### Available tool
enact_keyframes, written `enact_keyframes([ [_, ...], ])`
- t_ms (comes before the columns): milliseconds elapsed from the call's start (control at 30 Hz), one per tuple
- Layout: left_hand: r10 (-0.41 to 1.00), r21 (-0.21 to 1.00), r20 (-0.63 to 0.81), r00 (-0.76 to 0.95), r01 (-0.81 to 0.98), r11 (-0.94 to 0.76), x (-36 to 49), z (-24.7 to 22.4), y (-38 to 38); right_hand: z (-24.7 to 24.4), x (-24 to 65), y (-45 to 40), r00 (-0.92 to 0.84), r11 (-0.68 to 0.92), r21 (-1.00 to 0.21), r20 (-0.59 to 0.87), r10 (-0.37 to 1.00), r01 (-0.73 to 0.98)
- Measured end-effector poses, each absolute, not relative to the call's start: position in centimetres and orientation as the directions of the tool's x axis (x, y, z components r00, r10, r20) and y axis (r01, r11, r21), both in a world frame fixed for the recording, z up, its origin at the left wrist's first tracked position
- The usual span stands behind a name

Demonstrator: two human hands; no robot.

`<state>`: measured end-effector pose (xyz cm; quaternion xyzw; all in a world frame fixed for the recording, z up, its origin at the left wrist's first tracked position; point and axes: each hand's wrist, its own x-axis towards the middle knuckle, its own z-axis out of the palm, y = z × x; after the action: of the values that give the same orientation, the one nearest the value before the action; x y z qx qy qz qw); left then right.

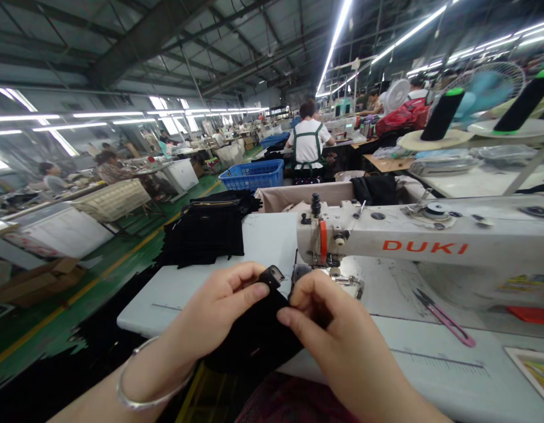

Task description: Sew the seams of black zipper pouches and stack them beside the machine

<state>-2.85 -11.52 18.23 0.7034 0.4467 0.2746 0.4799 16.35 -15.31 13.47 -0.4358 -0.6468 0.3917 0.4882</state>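
Cloth [263, 335] hanging on near side of machine [426, 232]! Upper edge slopes from left hand [232, 305], pinching one end, down to right hand [331, 317], nearer machine, thumb and curled fingers pinching edge there.

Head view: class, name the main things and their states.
Left hand: pinching the black fabric piece
Right hand: pinching it too
Black fabric piece: held by both hands
Pink-handled thread snips: lying on the table
Black fabric stack: piled on the table
Tube lights: lit
Sewing machine: running or stopped, cannot tell
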Motion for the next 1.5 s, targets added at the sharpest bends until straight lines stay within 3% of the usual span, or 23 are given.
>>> enact_keyframes([
  [67, 0.816, 0.864, -0.113, 0.567, 0.461, -0.201, -3.1, 20.4, -11.0, 13.1, 16.4, -16.3, -0.218, 0.518, -0.852, 0.491, 0.843, 0.084],
  [133, 0.718, 0.799, -0.216, 0.661, 0.543, -0.259, -3.3, 21.1, -9.8, 12.0, 16.6, -16.9, -0.338, 0.637, -0.771, 0.602, 0.723, -0.012],
  [200, 0.649, 0.728, -0.284, 0.706, 0.599, -0.333, -3.4, 19.4, -8.0, 9.7, 16.8, -16.7, -0.430, 0.654, -0.757, 0.587, 0.686, 0.010],
  [233, 0.631, 0.695, -0.301, 0.715, 0.617, -0.368, -3.4, 17.8, -7.1, 8.2, 16.8, -16.3, -0.462, 0.670, -0.735, 0.562, 0.686, 0.101],
  [267, 0.640, 0.642, -0.286, 0.713, 0.639, -0.425, -3.2, 15.7, -6.1, 6.5, 16.8, -15.7, -0.483, 0.684, -0.689, 0.527, 0.699, 0.240],
  [333, 0.682, 0.568, -0.248, 0.688, 0.674, -0.473, -2.5, 11.0, -4.5, 3.3, 16.7, -14.3, -0.547, 0.719, -0.451, 0.466, 0.695, 0.530],
  [367, 0.716, 0.532, -0.213, 0.665, 0.693, -0.486, -2.0, 8.7, -3.9, 2.0, 16.6, -13.5, -0.563, 0.713, -0.379, 0.440, 0.700, 0.590],
  [467, 0.809, 0.425, -0.064, 0.584, 0.750, -0.507, -0.6, 3.7, -2.0, -0.2, 16.9, -10.9, -0.574, 0.689, -0.271, 0.395, 0.717, 0.672],
  [567, 0.857, 0.337, 0.099, 0.506, 0.793, -0.508, 0.8, 1.8, 0.1, -0.1, 17.7, -8.5, -0.592, 0.682, -0.212, 0.363, 0.720, 0.700],
  [700, 0.848, 0.290, 0.208, 0.488, 0.797, -0.530, 3.0, 1.2, 2.9, 0.6, 19.5, -6.3, -0.613, 0.685, -0.164, 0.335, 0.715, 0.710],
  [1133, 0.634, 0.337, 0.213, 0.744, 0.553, -0.762, 2.3, -0.3, -2.6, -1.1, 23.3, -8.2, -0.583, 0.687, -0.193, 0.399, 0.707, 0.701],
  [1500, 0.565, 0.392, 0.213, 0.797, 0.460, -0.797, 1.8, -0.1, -0.6, -0.6, 22.5, -8.1, -0.560, 0.675, -0.209, 0.418, 0.716, 0.707],
])
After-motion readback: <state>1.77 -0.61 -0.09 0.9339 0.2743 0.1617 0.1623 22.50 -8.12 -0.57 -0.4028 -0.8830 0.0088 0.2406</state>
